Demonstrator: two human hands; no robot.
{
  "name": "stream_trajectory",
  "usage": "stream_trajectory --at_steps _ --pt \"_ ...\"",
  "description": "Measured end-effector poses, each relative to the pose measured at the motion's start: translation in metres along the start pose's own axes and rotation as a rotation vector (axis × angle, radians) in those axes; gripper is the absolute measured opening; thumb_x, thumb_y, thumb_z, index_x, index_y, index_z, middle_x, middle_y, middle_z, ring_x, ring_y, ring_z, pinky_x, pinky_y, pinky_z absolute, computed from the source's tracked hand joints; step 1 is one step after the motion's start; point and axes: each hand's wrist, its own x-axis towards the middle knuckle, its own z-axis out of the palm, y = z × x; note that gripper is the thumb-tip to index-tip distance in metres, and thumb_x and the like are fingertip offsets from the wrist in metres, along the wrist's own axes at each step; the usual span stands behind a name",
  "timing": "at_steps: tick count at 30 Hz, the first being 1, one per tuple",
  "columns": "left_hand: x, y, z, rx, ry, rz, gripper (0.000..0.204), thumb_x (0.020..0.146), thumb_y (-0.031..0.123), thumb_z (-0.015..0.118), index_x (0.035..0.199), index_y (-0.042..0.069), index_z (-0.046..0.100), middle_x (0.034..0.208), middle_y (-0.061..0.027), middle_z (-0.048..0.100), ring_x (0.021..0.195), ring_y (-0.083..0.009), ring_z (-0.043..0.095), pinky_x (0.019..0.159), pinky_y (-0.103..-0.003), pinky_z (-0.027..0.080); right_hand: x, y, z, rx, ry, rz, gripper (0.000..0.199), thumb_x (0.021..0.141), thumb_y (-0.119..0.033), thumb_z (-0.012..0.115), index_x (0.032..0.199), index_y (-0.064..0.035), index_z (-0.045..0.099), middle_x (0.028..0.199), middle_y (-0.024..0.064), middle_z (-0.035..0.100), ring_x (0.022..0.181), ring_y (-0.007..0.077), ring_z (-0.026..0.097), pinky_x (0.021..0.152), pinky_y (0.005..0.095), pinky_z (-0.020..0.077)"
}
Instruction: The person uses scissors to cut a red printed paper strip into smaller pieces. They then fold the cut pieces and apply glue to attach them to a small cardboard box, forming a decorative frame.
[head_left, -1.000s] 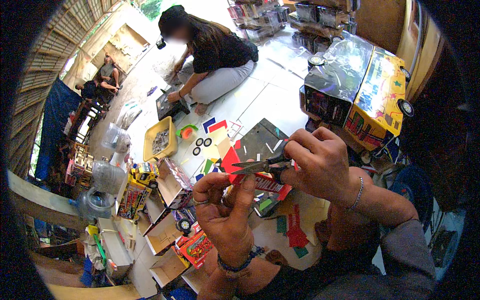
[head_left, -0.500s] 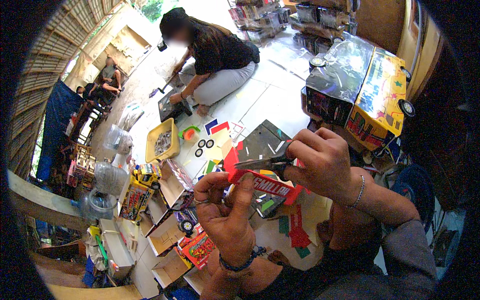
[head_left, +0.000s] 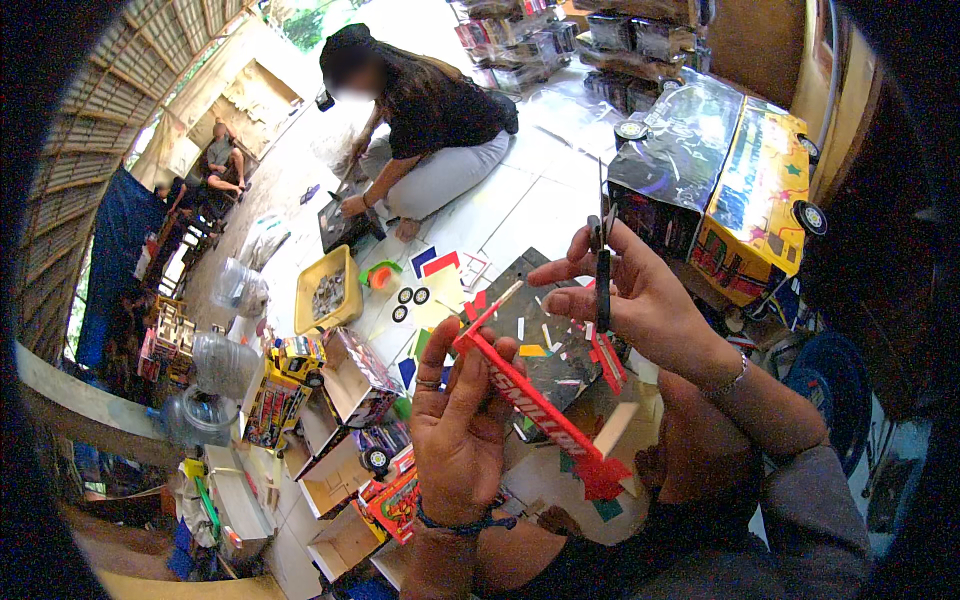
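My left hand (head_left: 462, 415) is closed on a long red piece with white lettering (head_left: 530, 402), pinched near its upper left end. It slants down to the right, ending in a flared red tip, with a pale wooden tab (head_left: 614, 430) sticking up there. In my right hand (head_left: 645, 305) are dark-handled scissors (head_left: 603, 265), blades pointing up, clear of the red piece. The thumb and index finger of that hand reach out toward the red piece without touching it. Beneath both hands lies a dark board (head_left: 550, 372) strewn with coloured scraps.
Beyond the board are coloured sheets (head_left: 440, 265), small black wheels (head_left: 412, 296) and a yellow basin (head_left: 352, 298). Toy trucks and wooden boxes (head_left: 335, 475) stand at left. A large yellow toy truck (head_left: 752, 220) is at right. Another person (head_left: 430, 120) sits on the floor ahead.
The scissors have left the red piece's left end and swung upright to the right. The red piece now tilts more steeply, its right end lower. My right fingers have spread.
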Motion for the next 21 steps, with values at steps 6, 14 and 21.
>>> stream_trajectory --at_steps 6,14,21 --pt "-0.001 -0.005 -0.003 -0.113 0.003 -0.121 0.034 0.100 0.007 0.055 0.134 0.006 0.054 0.121 -0.0145 0.065 0.111 -0.0248 0.066 0.093 -0.036 0.059 -0.002 -0.002 0.001 -0.124 -0.079 -0.130 0.039 0.088 -0.003 0.072 0.113 -0.0110 0.043 0.123 0.0184 0.063 0.109 0.0174 0.063 0.087 0.0277 0.0549" --pt "0.010 0.007 -0.020 -0.115 0.043 0.008 0.029 0.101 0.009 0.052 0.129 0.006 0.058 0.124 -0.0157 0.065 0.113 -0.0232 0.066 0.090 -0.033 0.061 -0.002 -0.006 -0.007 -0.086 -0.059 0.009 0.037 0.088 -0.013 0.076 0.108 -0.0091 0.045 0.110 0.0186 0.069 0.102 0.0147 0.065 0.082 0.0255 0.0539" --pt "0.017 0.028 -0.043 -0.381 0.037 0.068 0.035 0.104 0.010 0.045 0.138 0.001 0.050 0.138 -0.0202 0.055 0.122 -0.0288 0.059 0.095 -0.040 0.059 -0.014 -0.015 -0.006 -0.124 -0.425 0.115 0.046 0.085 -0.010 0.078 0.120 -0.0029 0.048 0.112 0.0144 0.069 0.109 0.0219 0.065 0.093 0.0361 0.0524"
